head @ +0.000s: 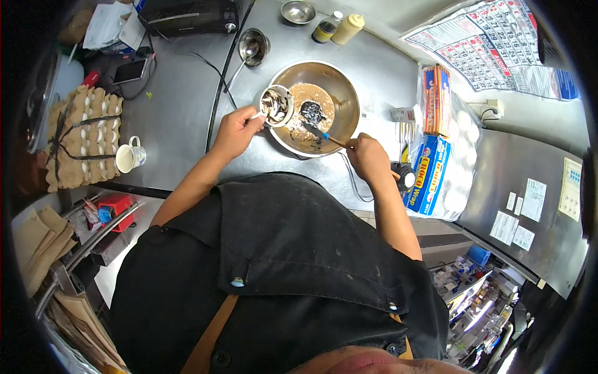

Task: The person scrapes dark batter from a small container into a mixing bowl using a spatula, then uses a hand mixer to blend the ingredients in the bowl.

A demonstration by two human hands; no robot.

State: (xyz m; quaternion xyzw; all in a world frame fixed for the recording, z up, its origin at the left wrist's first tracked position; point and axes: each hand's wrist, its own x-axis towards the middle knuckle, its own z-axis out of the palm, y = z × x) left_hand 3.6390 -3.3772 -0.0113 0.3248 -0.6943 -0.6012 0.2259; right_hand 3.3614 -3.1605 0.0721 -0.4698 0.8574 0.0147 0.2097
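My left hand (238, 131) grips the handle of a white cup (281, 122), tilted at the left rim of a large steel mixing bowl (348, 89). Dark residue coats the cup's inside. The bowl holds light brown batter (327, 96) with a glossy dark mass (311, 112) in its middle. My right hand (366, 156) is closed on the handle of a spatula (325, 136) with a dark blade and a blue band; its blade rests in the batter beside the dark mass.
Behind the bowl stand a small steel bowl with a spoon (252, 49), another steel bowl (298, 12) and two bottles (325, 29). Egg trays (77, 140) and a mug (131, 155) are at left. Wrap boxes (430, 175) and bagged eggs (460, 154) lie at right. A cable (357, 180) runs nearby.
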